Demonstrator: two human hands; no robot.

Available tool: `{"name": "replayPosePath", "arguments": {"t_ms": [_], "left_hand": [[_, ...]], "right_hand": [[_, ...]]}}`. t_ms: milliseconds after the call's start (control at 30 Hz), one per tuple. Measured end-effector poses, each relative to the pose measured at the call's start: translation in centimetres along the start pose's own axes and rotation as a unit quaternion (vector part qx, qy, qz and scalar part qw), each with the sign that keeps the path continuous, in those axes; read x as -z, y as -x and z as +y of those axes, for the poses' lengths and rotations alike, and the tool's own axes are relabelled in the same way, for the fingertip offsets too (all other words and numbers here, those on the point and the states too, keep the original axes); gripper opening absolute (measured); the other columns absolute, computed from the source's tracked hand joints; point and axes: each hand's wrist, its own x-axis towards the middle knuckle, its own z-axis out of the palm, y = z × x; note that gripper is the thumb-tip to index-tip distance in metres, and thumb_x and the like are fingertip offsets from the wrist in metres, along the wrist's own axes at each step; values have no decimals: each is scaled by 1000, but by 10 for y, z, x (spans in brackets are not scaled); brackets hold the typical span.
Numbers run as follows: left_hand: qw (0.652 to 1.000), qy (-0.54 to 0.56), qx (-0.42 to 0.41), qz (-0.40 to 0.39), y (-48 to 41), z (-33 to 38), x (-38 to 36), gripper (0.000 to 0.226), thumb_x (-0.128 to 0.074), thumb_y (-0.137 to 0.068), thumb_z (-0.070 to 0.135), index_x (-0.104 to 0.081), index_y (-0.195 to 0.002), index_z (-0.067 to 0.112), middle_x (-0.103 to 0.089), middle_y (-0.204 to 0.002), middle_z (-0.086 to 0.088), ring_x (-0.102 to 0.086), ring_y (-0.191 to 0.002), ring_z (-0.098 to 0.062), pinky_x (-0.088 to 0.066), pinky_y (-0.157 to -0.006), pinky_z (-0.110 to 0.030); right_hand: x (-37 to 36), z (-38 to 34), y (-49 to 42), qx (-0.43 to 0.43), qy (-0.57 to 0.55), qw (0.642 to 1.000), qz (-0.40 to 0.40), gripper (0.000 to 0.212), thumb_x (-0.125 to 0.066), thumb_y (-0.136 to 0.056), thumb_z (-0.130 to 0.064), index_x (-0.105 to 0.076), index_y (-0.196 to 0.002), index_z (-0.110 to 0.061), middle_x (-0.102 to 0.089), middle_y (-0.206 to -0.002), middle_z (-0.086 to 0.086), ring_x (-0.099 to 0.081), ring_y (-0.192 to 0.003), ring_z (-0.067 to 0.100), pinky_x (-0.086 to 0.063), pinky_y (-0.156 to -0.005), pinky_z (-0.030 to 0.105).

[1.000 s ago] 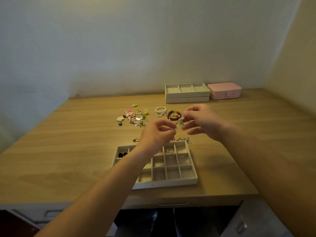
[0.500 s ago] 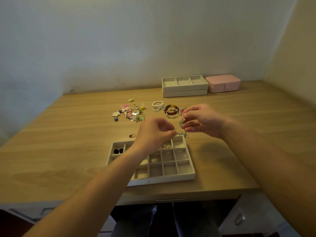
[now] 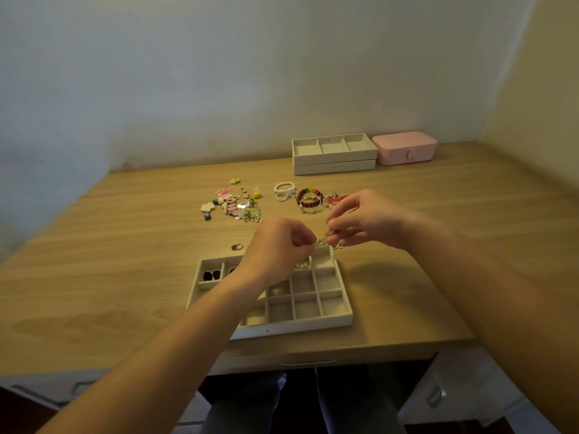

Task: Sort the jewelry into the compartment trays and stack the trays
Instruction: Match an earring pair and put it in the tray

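A cream compartment tray [image 3: 335, 321] lies on the desk near its front edge, with dark earrings [image 3: 212, 275] in a far-left cell. Above the tray's far edge, my left hand [image 3: 279, 245] and my right hand [image 3: 366, 222] both pinch a small metallic piece of jewelry [image 3: 322, 241] between them. Loose earrings and charms [image 3: 236, 206] lie in a heap farther back. Beaded bracelets [image 3: 308, 198] lie to the right of that heap, and a small ring [image 3: 237, 246] lies close to the tray. Part of the tray is hidden by my left forearm.
Two stacked cream trays [image 3: 334, 166] stand at the back of the wooden desk [image 3: 125, 261]. A pink jewelry box [image 3: 404, 147] sits beside them on the right. A drawer handle [image 3: 308, 362] shows under the desk's front edge.
Both hands have come lower and closer together over the tray's far edge, and still pinch the small piece. The view has tilted slightly downward.
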Motion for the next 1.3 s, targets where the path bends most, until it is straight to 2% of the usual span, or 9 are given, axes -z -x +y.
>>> {"name": "replayPosePath", "arguments": {"t_ms": [200, 400, 567, 700, 800, 900, 1067, 1200, 1300], "left_hand": [[993, -113, -35, -23, 3, 5, 0, 14, -74, -87, 19, -78, -97, 27, -70, -86, 11, -61, -79, -2, -50, -72, -22], [981, -190, -36, -5, 2, 6, 1, 13, -73, -84, 27, -78, -95, 32, -63, -87, 14, -60, -83, -10, -58, -74, -38], [972, -230, -41, 1, 5, 5, 4, 13, -69, -85, 32, -77, -95, 34, -63, -91, 13, -60, -86, -13, -58, -74, -37], [937, -322, -136, 5, 9, 10, 5, 19, -60, -94, 35, -74, -107, 39, -62, -99, 10, -58, -93, -15, -55, -75, -34], [919, -352, -176, 3, 9, 14, 3, 22, -56, -96, 37, -74, -110, 38, -62, -100, 8, -57, -94, -17, -49, -69, -30], [918, -353, -179, -6, 7, 16, 0, 22, -56, -97, 36, -74, -111, 36, -63, -102, 7, -58, -98, -18, -51, -72, -31], [916, -355, -179, -47, 4, 15, 0, 24, -52, -99, 36, -74, -109, 37, -57, -95, 8, -58, -93, -18, -50, -67, -31], [915, -355, -166, -91, 3, 12, 2, 26, -49, -98, 36, -72, -111, 39, -55, -98, 7, -58, -93, -20, -53, -69, -34], [918, -347, -161, -107, 4, 10, 3, 30, -49, -97, 35, -70, -116, 43, -59, -105, 7, -58, -94, -19, -48, -67, -32]], "right_hand": [[-14, 0, -7, 5, 165, 986, 15, 7, -71, -90, 0, -72, -96, -4, -77, -84, 15, -75, -66, 17, -58, -55, 25], [-23, 6, -14, 69, 274, 958, 51, 5, -74, -89, -11, -75, -88, -16, -76, -82, 7, -68, -60, 12, -56, -54, 26], [-27, 9, -14, 104, 281, 951, 71, 2, -77, -89, -18, -78, -87, -17, -73, -81, -5, -68, -70, 10, -49, -50, 18], [-29, 10, -12, 115, 273, 953, 63, 4, -79, -85, -15, -76, -84, -17, -74, -76, -2, -70, -63, 15, -53, -49, 21], [-29, 12, -10, 117, 268, 955, 56, 6, -79, -82, -11, -76, -82, -16, -74, -73, -2, -70, -61, 12, -44, -46, 13], [-27, 14, -9, 113, 260, 957, 61, 8, -81, -82, -12, -75, -84, -17, -73, -77, -3, -70, -69, 12, -46, -48, 13], [-22, 16, -9, 99, 254, 960, 55, 9, -81, -84, -12, -75, -83, -18, -74, -73, 0, -70, -63, 12, -57, -52, 27], [-23, 17, -9, 120, 293, 947, 62, 4, -77, -88, -12, -77, -87, -15, -73, -73, -3, -62, -47, 3, -46, -45, 16], [-28, 17, -9, 134, 328, 932, 72, 5, -76, -89, -16, -79, -92, -17, -74, -84, -5, -62, -56, -5, -47, -47, 15]]}}
